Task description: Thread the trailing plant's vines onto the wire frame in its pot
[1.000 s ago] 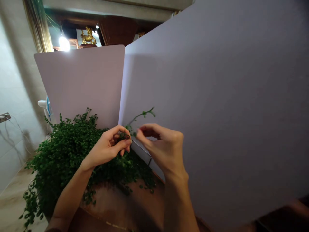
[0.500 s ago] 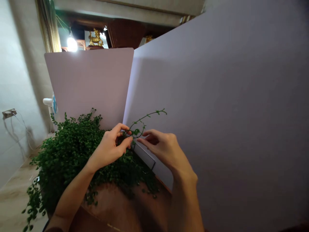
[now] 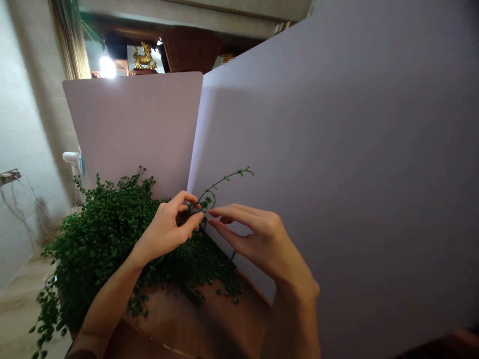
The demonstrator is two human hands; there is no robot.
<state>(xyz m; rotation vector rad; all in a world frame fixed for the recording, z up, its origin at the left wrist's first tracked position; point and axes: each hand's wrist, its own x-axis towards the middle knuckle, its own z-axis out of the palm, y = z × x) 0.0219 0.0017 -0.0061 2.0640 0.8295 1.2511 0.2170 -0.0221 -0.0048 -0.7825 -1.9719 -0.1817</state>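
A trailing green vine (image 3: 223,178) rises in a thin curve with small leaves, its lower part looped and bunched between the thumb and fingers of my left hand (image 3: 170,222). My right hand (image 3: 258,232) is just to the right of that loop, its thumb and index finger stretched toward it with a gap between the tips. Whether a fingertip touches a leaf there, I cannot make out. Below and left of both hands spreads the dense leafy plant (image 3: 108,232), its strands hanging over the brown tabletop (image 3: 168,306); whatever holds its roots is hidden.
Pale panels stand behind the plant (image 3: 138,119) and along the right (image 3: 337,164). A thin metal frame (image 3: 229,260) shows under my right hand. At the back are a lit bulb (image 3: 108,66) and a golden animal figurine (image 3: 145,57). A white fan (image 3: 73,158) stands at left.
My right hand's thumb and index finger have moved slightly left and down, closer to my left hand. The vine's loop has become smaller. My left hand keeps its grip, and the view has shifted slightly.
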